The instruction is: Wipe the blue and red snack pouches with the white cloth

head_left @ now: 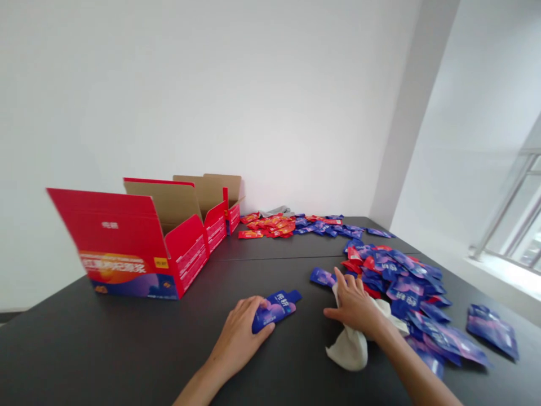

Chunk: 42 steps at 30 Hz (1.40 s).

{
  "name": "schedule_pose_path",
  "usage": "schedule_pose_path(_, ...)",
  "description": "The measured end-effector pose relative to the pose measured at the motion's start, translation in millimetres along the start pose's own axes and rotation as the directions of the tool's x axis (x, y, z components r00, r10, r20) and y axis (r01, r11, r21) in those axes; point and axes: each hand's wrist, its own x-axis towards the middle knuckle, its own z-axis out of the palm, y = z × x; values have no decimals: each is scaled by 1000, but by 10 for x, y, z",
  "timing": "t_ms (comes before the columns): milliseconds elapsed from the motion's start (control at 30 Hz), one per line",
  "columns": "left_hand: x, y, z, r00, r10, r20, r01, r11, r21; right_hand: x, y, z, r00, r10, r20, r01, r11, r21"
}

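The left grip (243,324) was closed on a blue pouch (275,309).
The right grip (353,301) spread its fingers over a pale cloth (350,348); whether it clasped any, I couldn't tell. A pouch heap (406,279) lay just right of it; red boxes (127,242) stood beyond and left of the left grip.

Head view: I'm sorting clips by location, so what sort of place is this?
Probably a plain indoor workroom: open red boxes and heaps of blue and red pouches share a dark table before a white wall.
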Motion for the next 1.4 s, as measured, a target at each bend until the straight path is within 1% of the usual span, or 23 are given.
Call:
schedule_pose_path(67, 17, 30, -18, 1000, 5, 31, -4, 999, -36, 36, 45, 2, 998, 38, 48, -38, 999, 6)
schedule_pose_path(133, 29, 62, -16, 998, 5, 56, -2, 998, -64, 76, 23, -6, 998, 27, 50, -29, 999, 33)
schedule_pose_path(200, 32, 96, 7, 997, 10, 77, -3, 996, -84, 86, -89, -14, 1000, -16, -17, 18, 995, 103)
schedule_pose_path(267, 24, 125, 50, 995, 20, 101, -10, 995, -98, 39, -296, -6, 988, -119, -96, 138, 966, 220)
schedule_pose_path(367, 2, 136, 135, 994, 24, 107, -7, 988, -156, -123, -688, 57, 925, -342, -167, 378, 877, 296)
schedule_pose_path(467, -8, 119, 200, 996, 36, 80, -16, 972, -236, -242, -958, 135, 832, -536, -143, 555, 812, 181)
schedule_pose_path(500, -8, 115, 210, 996, 37, 78, -17, 970, -241, -245, -991, 151, 825, -552, -123, 565, 813, 141)
schedule_pose_path(533, -6, 114, 215, 996, 30, 79, -11, 972, -234, -229, -997, 160, 840, -532, -106, 542, 834, 105)
schedule_pose_path(600, 0, 117, 212, 996, 2, 94, 17, 978, -209, -161, -957, 164, 908, -411, -80, 415, 909, 42)
schedule_pose_path(667, 4, 113, 209, 994, -15, 107, 37, 979, -201, -101, -912, 162, 943, -326, -60, 326, 945, -4)
schedule_pose_path(700, 4, 105, 211, 994, -14, 108, 36, 978, -207, -90, -905, 163, 938, -342, -57, 342, 940, -9)
schedule_pose_path(733, 3, 92, 216, 995, -5, 103, 28, 976, -217, -94, -911, 165, 914, -402, -52, 402, 915, 1)
schedule_pose_path(833, -4, 51, 233, 996, 37, 78, -16, 969, -246, -155, -966, 168, 786, -617, -39, 618, 784, 54)
schedule_pose_path(867, -6, 46, 234, 996, 44, 79, -23, 968, -250, -173, -976, 162, 768, -640, -28, 640, 765, 63)
schedule_pose_path(900, -8, 46, 230, 995, 45, 88, -22, 968, -249, -181, -974, 151, 775, -631, -14, 631, 773, 63)
schedule_pose_path(1000, -6, 72, 202, 992, 27, 125, 3, 972, -236, -156, -915, 106, 887, -461, 21, 460, 888, 18)
schedule_pose_path(1067, 1, 79, 192, 990, 27, 140, 7, 971, -238, -136, -887, 90, 920, -390, 23, 391, 920, -18)
schedule_pose_path(1133, 6, 64, 198, 990, 38, 133, -4, 968, -250, -142, -905, 99, 890, -455, 9, 456, 890, -7)
schedule_pose_path(1233, 3, 31, 216, 991, 65, 115, -32, 963, -267, -178, -970, 132, 782, -624, -16, 623, 779, 64)
schedule_pose_path(1267, -1, 28, 216, 991, 70, 118, -36, 963, -268, -182, -978, 134, 762, -648, -13, 647, 759, 80)
schedule_pose_path(1300, -5, 30, 212, 990, 70, 126, -34, 964, -265, -179, -971, 128, 760, -650, -3, 648, 757, 86)
schedule_pose_path(1333, -8, 37, 205, 988, 68, 137, -30, 965, -259, -169, -951, 114, 777, -629, 15, 626, 776, 83)
schedule_pose_path(1400, -10, 54, 186, 987, 61, 151, -24, 971, -237, -140, -890, 70, 840, -538, 64, 535, 843, 56)
